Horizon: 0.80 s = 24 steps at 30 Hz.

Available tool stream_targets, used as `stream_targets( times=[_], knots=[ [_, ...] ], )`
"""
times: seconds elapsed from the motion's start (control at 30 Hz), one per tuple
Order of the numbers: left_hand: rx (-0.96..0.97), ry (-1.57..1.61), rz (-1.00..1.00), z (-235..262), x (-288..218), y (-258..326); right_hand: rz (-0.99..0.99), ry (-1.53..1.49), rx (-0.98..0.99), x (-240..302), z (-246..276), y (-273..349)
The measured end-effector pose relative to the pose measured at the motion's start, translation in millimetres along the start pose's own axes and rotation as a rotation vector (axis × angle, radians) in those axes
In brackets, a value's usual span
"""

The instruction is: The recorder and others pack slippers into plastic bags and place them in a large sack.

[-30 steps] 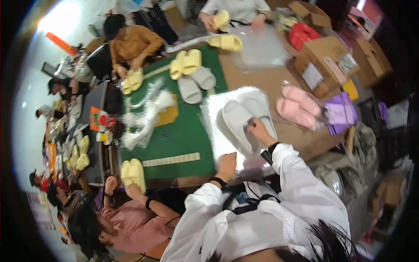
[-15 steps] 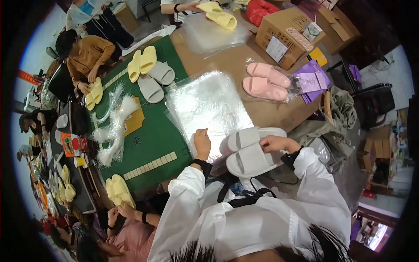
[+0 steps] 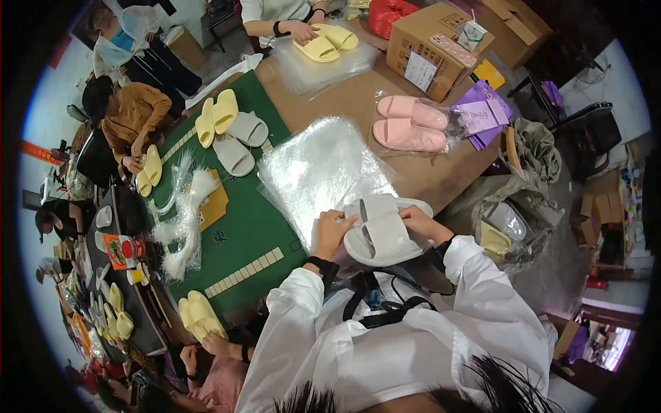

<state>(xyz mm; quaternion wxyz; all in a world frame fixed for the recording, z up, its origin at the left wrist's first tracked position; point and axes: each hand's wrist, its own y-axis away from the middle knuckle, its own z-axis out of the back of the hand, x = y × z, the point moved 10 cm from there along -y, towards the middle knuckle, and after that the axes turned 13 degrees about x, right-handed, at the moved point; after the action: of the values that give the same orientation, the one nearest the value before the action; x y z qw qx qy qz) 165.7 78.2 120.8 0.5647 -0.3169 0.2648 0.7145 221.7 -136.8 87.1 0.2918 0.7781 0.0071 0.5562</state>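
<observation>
A pair of light grey slide slippers (image 3: pixel 383 234) is held up side by side in front of my body, over the near edge of the table. My right hand (image 3: pixel 425 226) is closed on the slippers from the right, its fingers at their straps. On their left side my left hand (image 3: pixel 332 233) is closed at the slippers' edge, thumb toward them; its fingertips are partly hidden. Just beyond, a stack of clear plastic bags (image 3: pixel 323 165) lies flat and shiny on the table.
Pink slippers (image 3: pixel 412 124) in clear wrapping lie beyond, beside purple packets (image 3: pixel 482 113) and a cardboard box (image 3: pixel 437 51). White strands (image 3: pixel 189 220), grey slippers (image 3: pixel 237 144) and yellow slippers (image 3: pixel 217 117) rest on the green mat (image 3: pixel 255 220). Co-workers handle yellow slippers around the table. A sack (image 3: pixel 475 199) stands right.
My left hand has come from above the plastic bags to the left edge of the grey slippers. The slippers have moved slightly left and tilted. A co-worker opposite has lowered yellow slippers onto plastic.
</observation>
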Motion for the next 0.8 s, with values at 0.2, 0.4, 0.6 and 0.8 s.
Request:
stream_targets(
  times=[0.2, 0.4, 0.6, 0.8],
  knots=[
    [0.177, 0.113, -0.152, -21, 4, 9, 0.026, -0.440, -0.043, -13, -6, 2],
    [0.312, -0.112, -0.095, -33, -1, 17, 0.027, -0.370, -0.106, -35, -1, -3],
    [0.179, -0.029, -0.006, -23, 8, 13, 0.010, -0.487, -0.071, -28, -7, -2],
    [0.134, -0.242, 0.082, -17, 7, -4, 0.051, -0.582, -0.016, -19, -18, -17]
  ],
)
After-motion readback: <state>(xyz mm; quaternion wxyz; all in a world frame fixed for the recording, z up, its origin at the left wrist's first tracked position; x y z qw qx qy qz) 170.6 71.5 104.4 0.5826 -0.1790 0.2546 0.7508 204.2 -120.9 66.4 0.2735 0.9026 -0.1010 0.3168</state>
